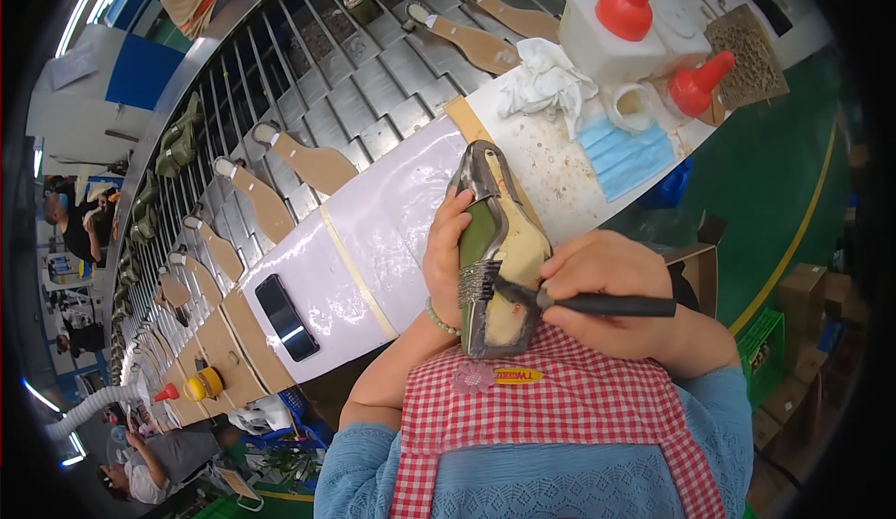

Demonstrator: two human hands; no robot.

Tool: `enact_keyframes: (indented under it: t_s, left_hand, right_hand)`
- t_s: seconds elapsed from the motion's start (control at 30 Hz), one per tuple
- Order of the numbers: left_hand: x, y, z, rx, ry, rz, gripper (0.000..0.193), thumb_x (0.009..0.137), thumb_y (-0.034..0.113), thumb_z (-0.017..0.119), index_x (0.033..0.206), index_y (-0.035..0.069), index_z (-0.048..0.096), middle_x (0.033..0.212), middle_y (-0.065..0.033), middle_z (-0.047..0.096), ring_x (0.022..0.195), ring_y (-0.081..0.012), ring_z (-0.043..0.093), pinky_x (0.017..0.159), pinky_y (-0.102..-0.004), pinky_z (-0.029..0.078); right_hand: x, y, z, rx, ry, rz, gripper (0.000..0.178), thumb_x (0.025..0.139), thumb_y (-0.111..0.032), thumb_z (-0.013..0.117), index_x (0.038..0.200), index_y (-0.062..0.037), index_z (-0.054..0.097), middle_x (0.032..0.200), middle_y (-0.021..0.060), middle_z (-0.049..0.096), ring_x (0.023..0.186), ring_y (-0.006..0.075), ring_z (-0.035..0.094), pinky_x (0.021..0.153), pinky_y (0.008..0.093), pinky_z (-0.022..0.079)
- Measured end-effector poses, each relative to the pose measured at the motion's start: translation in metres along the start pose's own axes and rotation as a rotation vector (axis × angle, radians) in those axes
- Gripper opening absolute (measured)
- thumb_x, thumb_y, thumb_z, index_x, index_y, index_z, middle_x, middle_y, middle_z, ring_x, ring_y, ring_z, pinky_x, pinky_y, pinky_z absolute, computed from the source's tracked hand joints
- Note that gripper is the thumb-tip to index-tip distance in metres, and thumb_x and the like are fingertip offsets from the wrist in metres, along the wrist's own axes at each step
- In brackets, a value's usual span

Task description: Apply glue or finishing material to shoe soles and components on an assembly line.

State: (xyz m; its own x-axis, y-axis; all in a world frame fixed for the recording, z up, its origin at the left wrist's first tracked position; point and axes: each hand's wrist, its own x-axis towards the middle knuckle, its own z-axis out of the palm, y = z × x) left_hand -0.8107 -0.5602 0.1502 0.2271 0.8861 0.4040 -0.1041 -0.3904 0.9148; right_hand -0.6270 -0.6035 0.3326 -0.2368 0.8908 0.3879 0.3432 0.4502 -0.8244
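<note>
A green shoe upper [481, 225] stretched over a last is turned sole up in front of my chest, its cream underside facing me. My left hand [446, 262] wraps round its left side and holds it. In the closed fingers of my right hand [611, 281] is a wire brush [621, 306] with a black handle. The brush's bristles lie against the left edge of the shoe's underside, near the end closest to me. The palm side of each hand is hidden.
Beyond the white worktop [392, 211] runs a slatted metal conveyor carrying tan soles [471, 41]. A phone [287, 316] lies at left. At right are a white bottle with a red nozzle [627, 10], an open jar [632, 104], a crumpled cloth [546, 90] and a blue mask [623, 153].
</note>
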Motion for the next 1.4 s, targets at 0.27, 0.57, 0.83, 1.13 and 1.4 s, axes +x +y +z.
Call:
enact_keyframes:
  t_s: [0.27, 0.57, 0.83, 1.13, 1.4]
  left_hand:
    - [0.053, 0.047, -0.051, -0.341, -0.167, -0.423, 0.066, 0.078, 0.035, 0.067, 0.131, 0.004, 0.041, 0.122, -0.0185, 0.054, 0.106, -0.0236, 0.057, 0.090, -0.0350, 0.050]
    - [0.037, 0.007, -0.072, -1.014, -0.566, -0.679, 0.100, 0.064, 0.075, 0.063, 0.130, 0.002, 0.043, 0.115, -0.0174, 0.059, 0.102, -0.0258, 0.060, 0.085, -0.0388, 0.051]
    - [0.038, 0.018, -0.067, -0.682, -0.729, -0.783, 0.109, 0.057, 0.074, 0.070, 0.130, -0.004, 0.047, 0.130, -0.0136, 0.052, 0.118, -0.0244, 0.051, 0.098, -0.0365, 0.042]
    - [0.036, 0.026, -0.059, -0.588, -0.714, -0.751, 0.117, 0.051, 0.077, 0.070, 0.133, -0.001, 0.044, 0.131, -0.0123, 0.051, 0.120, -0.0241, 0.049, 0.101, -0.0367, 0.040]
    - [0.034, 0.025, -0.059, -0.564, -0.755, -0.715, 0.119, 0.055, 0.080, 0.066, 0.135, -0.004, 0.040, 0.133, -0.0154, 0.048, 0.122, -0.0266, 0.047, 0.101, -0.0376, 0.039]
  right_hand:
    - [0.000, 0.000, -0.012, 0.697, 0.139, 0.304, 0.020, 0.078, -0.002, 0.071, 0.094, 0.0021, 0.059, 0.098, 0.0169, 0.065, 0.093, 0.0214, 0.063, 0.084, 0.0314, 0.049]
    - [0.013, 0.005, 0.001, 1.070, 0.254, 0.536, 0.019, 0.085, -0.011, 0.065, 0.098, -0.0008, 0.056, 0.094, 0.0102, 0.064, 0.089, 0.0162, 0.062, 0.084, 0.0314, 0.049]
    - [0.013, 0.003, 0.024, 0.341, 0.104, 0.079, 0.017, 0.077, -0.003, 0.072, 0.091, -0.0001, 0.062, 0.095, 0.0130, 0.064, 0.085, 0.0186, 0.063, 0.075, 0.0281, 0.050]
    - [0.009, -0.004, 0.014, 0.281, -0.067, 0.061, 0.018, 0.071, -0.004, 0.076, 0.083, -0.0023, 0.062, 0.085, 0.0117, 0.065, 0.078, 0.0209, 0.064, 0.068, 0.0292, 0.050]
    - [0.016, -0.008, 0.016, 0.068, 0.040, -0.082, 0.019, 0.069, -0.005, 0.076, 0.082, -0.0027, 0.062, 0.083, 0.0116, 0.065, 0.079, 0.0245, 0.065, 0.070, 0.0319, 0.051]
